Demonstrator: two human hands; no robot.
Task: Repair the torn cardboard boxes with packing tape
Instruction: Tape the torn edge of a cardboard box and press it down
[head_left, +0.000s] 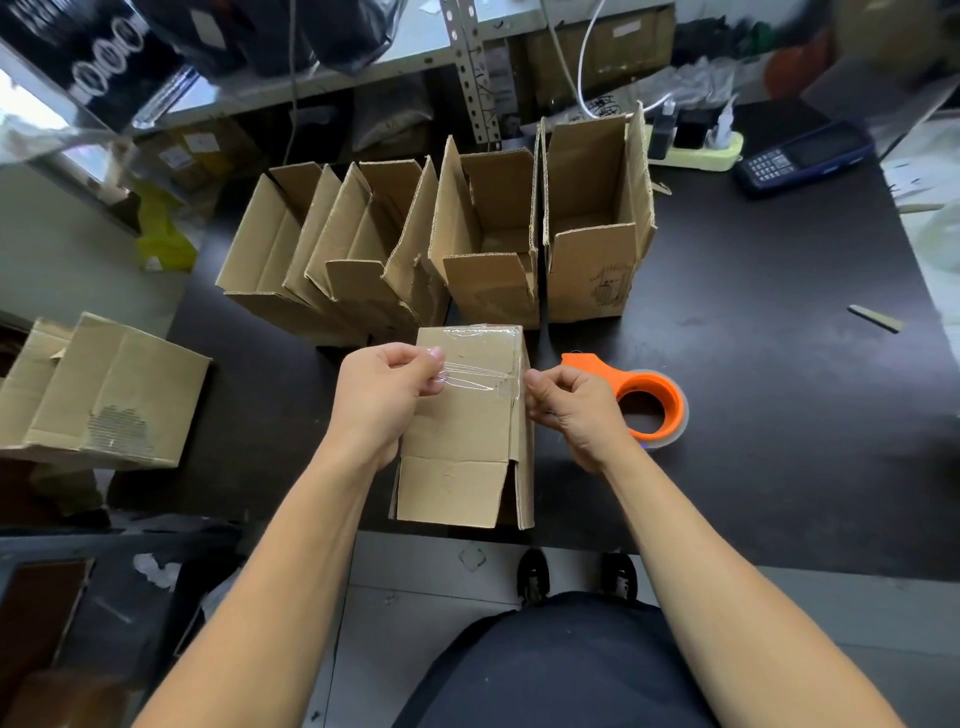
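Note:
A small cardboard box (462, 447) lies on its side at the near edge of the dark table (779, 364), its open flaps facing me. Clear tape covers its far end. A strip of clear tape (475, 378) stretches across the box between my hands. My left hand (387, 395) pinches the strip's left end above the box's left side. My right hand (569, 405) pinches the right end at the box's right edge. An orange tape dispenser (647, 402) with a clear roll lies on the table just right of my right hand.
Several open cardboard boxes (488, 244) stand in a row behind the small box. Another box (104, 395) with a torn patch sits off the table at the left. A dark handheld scanner (805, 158) and a power strip (701, 150) lie at the back right. A cardboard scrap (875, 318) lies right.

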